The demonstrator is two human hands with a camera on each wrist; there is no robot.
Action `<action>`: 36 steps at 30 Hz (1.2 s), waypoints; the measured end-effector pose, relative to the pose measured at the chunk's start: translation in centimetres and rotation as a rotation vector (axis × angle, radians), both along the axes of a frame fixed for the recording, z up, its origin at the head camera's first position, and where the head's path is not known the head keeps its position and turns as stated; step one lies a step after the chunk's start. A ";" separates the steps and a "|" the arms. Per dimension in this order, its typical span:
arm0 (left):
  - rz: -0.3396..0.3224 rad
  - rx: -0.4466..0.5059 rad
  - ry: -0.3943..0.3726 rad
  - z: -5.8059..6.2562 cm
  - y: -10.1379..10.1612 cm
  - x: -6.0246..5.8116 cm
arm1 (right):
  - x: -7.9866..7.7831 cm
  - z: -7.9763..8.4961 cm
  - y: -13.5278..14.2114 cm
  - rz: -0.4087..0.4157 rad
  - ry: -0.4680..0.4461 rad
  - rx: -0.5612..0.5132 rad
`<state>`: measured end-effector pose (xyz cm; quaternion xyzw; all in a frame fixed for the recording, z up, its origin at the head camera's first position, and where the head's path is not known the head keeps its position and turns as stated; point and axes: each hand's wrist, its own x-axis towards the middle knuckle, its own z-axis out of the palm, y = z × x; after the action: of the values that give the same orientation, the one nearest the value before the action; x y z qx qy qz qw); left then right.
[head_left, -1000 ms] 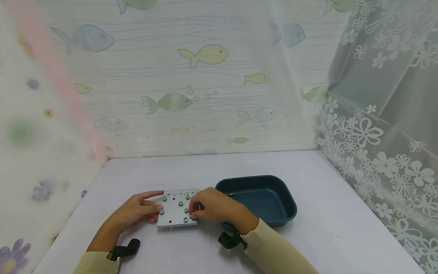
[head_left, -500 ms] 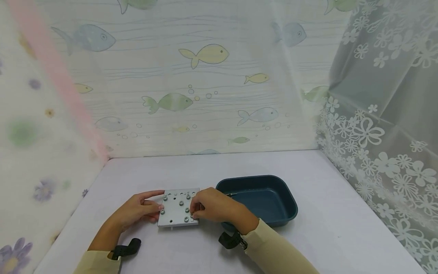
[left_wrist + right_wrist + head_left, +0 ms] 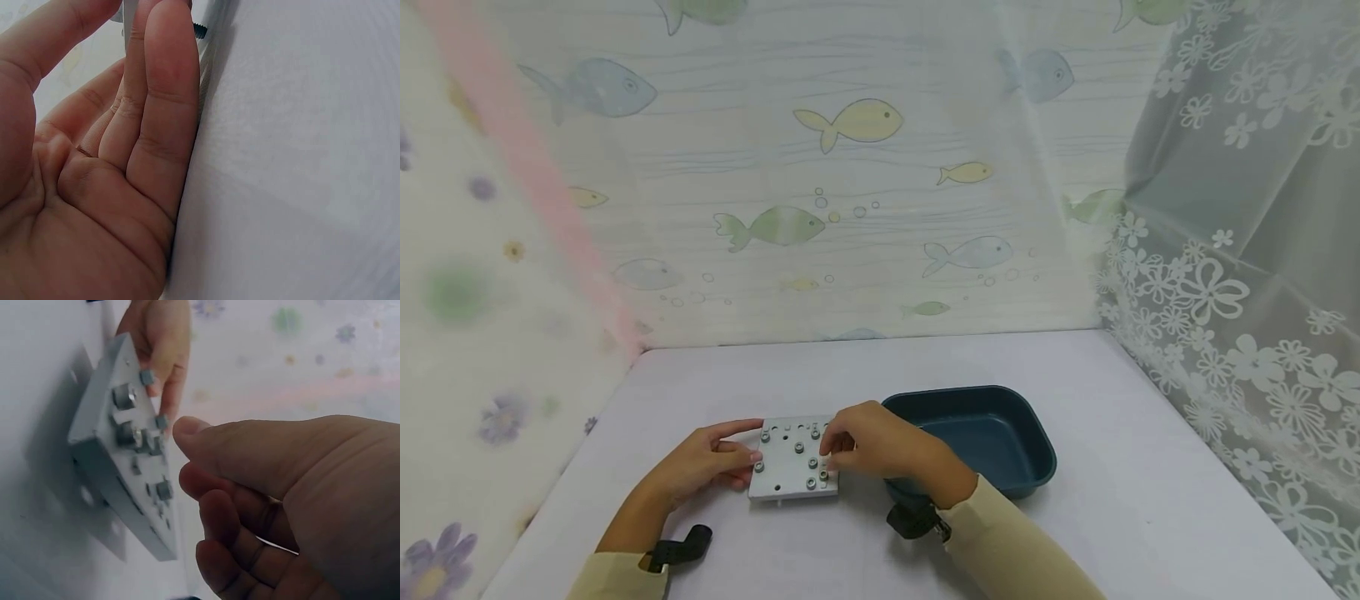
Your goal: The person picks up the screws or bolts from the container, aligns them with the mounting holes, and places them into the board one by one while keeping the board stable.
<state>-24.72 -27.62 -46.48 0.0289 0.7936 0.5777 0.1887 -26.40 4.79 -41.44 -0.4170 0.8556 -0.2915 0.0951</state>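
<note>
A silvery metal plate (image 3: 786,477) with holes and several socket-head screws stands a little above the white table. At its left edge my left hand (image 3: 706,458) grips it, thumb on top and other fingers lower; the left wrist view shows a dark threaded screw end (image 3: 200,30) sticking out below the plate. Above the plate's right side is my right hand (image 3: 876,446), its fingers loosely bent with nothing between thumb and forefinger in the right wrist view. Just below those fingertips, a screw (image 3: 823,476) sits in the plate's near right corner.
To the right of the plate stands a dark blue tray (image 3: 1047,450), partly covered by my right hand and forearm. The white tabletop (image 3: 1120,500) meets a fish-print curtain (image 3: 850,250) at the back, with more fabric hanging at both sides.
My right hand has let go of the screw at the plate's near right corner and lifted slightly up and right, leaving that screw in sight. The left hand keeps its grip.
</note>
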 end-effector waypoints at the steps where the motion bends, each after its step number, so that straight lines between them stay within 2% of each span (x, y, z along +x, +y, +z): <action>1: 0.000 0.000 0.001 -0.1 0.0 0.0 | -0.1 0.2 0.2 0.001 0.001 -0.006; 10: -0.007 0.003 0.005 -0.2 -0.1 -0.1 | -1.2 2.7 2.9 -0.061 -0.021 -0.040; 17: -0.008 0.002 0.007 -0.2 -0.1 -0.1 | -2.4 3.4 5.1 -0.107 -0.033 -0.033; 22: 0.000 -0.007 0.011 -0.2 0.1 0.0 | -3.1 3.4 6.5 -0.115 -0.056 -0.036; 32: 0.001 -0.001 0.007 -0.1 0.1 0.0 | -4.6 2.0 8.5 -0.133 -0.116 -0.020; 36: 0.001 -0.001 0.008 -0.1 0.1 0.0 | -5.1 1.3 9.1 -0.149 -0.147 0.024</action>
<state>-24.68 -27.57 -46.54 0.0308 0.7946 0.5774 0.1850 -31.51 13.91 -40.10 -0.3285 0.8784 -0.3173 0.1406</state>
